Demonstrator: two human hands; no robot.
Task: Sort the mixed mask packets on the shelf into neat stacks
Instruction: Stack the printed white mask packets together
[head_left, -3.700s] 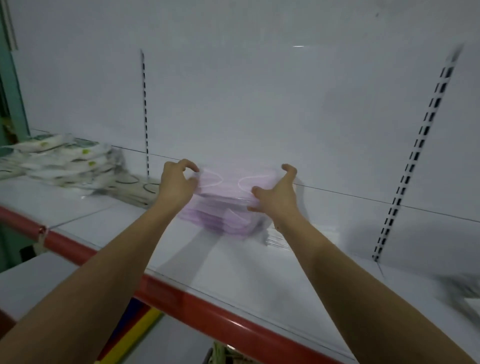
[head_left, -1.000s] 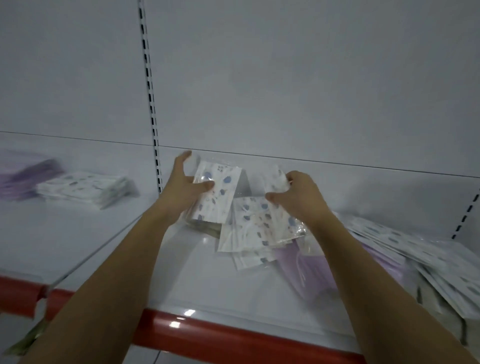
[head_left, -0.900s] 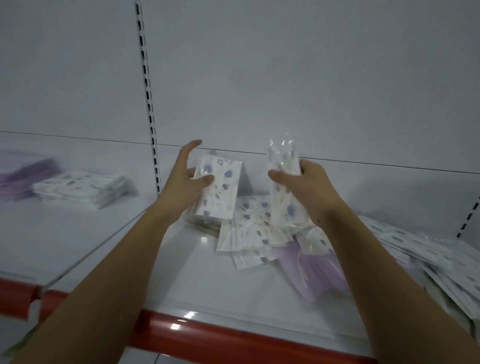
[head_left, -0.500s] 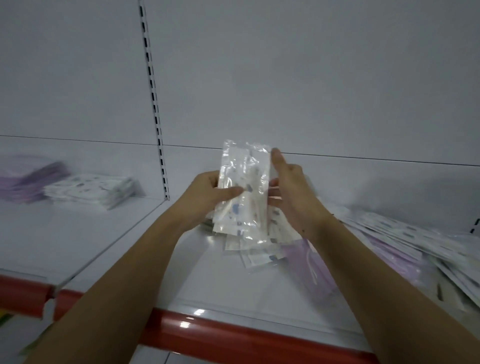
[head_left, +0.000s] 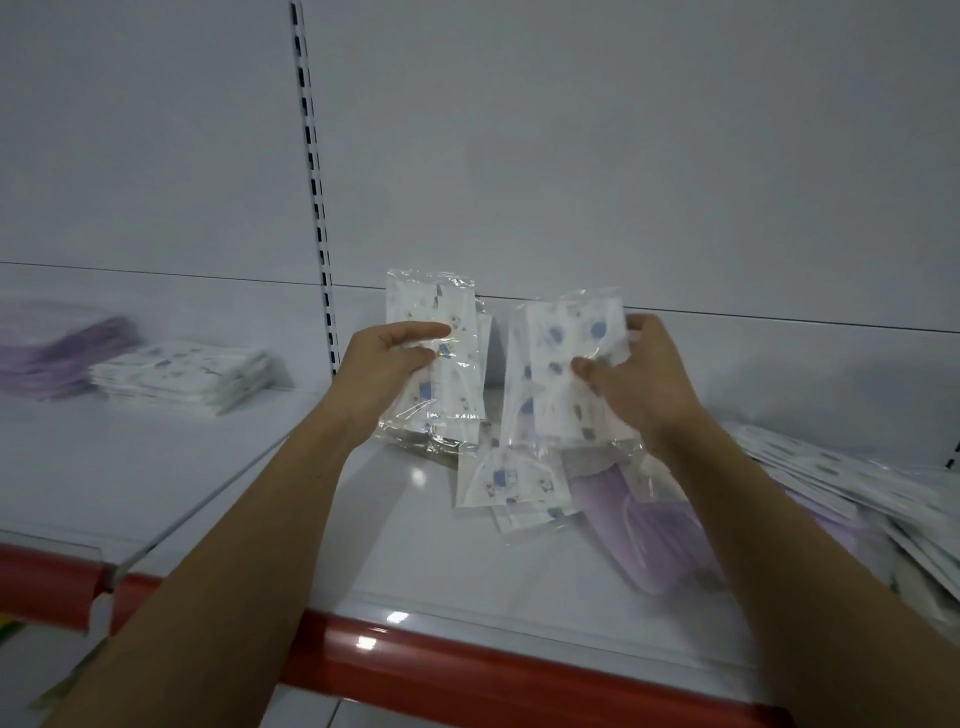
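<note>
Holding packets upright above the shelf (head_left: 426, 561), both hands work apart from each other. The left hand (head_left: 387, 364) pinches a small bundle of printed packets (head_left: 447, 364) between thumb and fingers, their long sides vertical and their lower ends just over the shelf surface. The right hand (head_left: 636, 374) curls its thumb and fingers round another printed packet (head_left: 558, 364), tilted slightly and held beside the left bundle without touching it.

Below the hands, a loose pile (head_left: 511, 486) of printed packets lies flat on the shelf, overlapping at odd angles. Just right of it, partly under the right forearm, lies a purple packet (head_left: 660, 535). Farther right, a slanted spread of packets (head_left: 852, 478) runs toward the frame edge, blurred.

On the neighbouring shelf section to the left, a neat white stack (head_left: 182, 376) of printed packets sits near the back panel, with a purple stack (head_left: 57, 353) just beside it at the far left, also blurred. A slotted upright (head_left: 311, 176) runs up the white back panel between the two sections. A red strip (head_left: 467, 670) edges the shelf front.
</note>
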